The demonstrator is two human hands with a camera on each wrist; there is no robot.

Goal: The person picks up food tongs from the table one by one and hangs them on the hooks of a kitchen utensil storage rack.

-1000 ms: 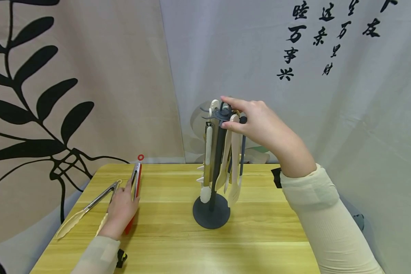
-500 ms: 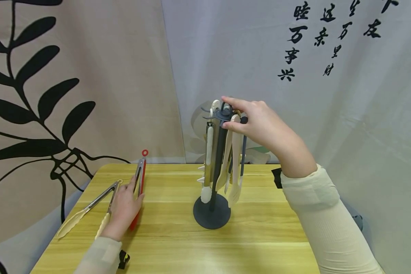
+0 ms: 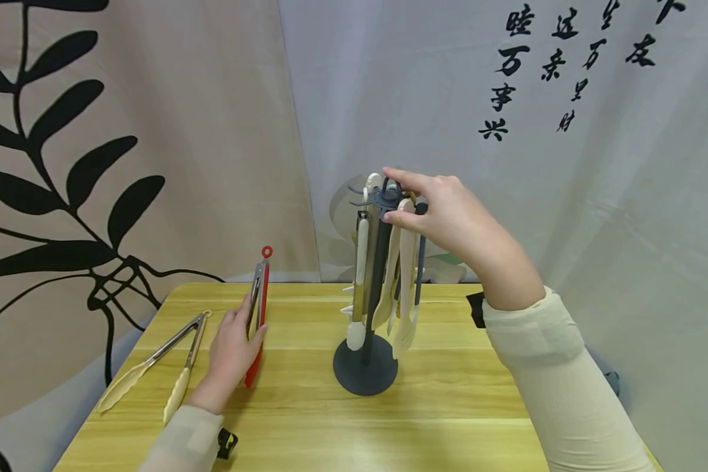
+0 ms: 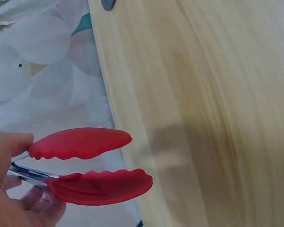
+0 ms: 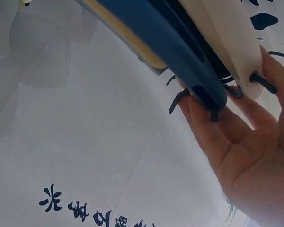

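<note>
My left hand (image 3: 234, 344) grips red-tipped kitchen tongs (image 3: 262, 295) by the metal arms, with the ring end pointing up and away. In the left wrist view the two scalloped red heads (image 4: 102, 187) stand slightly apart, over the table edge. My right hand (image 3: 442, 203) holds the top of a dark utensil stand (image 3: 366, 367), thumb in front and fingers around the far side. Several utensils hang from its hooks, among them a cream spatula (image 3: 406, 328). In the right wrist view a blue handle (image 5: 180, 61) and a cream handle (image 5: 227, 42) hang beside the fingers.
A second pair of tongs with cream heads (image 3: 177, 393) lies spread on the wooden table (image 3: 460, 406), left of my left hand. Behind the table hangs a printed curtain (image 3: 224, 131). Bare hooks (image 3: 356, 196) stick out on the stand's left side.
My left hand has carried the red tongs up and to the right, away from the cream tongs, which now show fully. The right hand stays on the stand.
</note>
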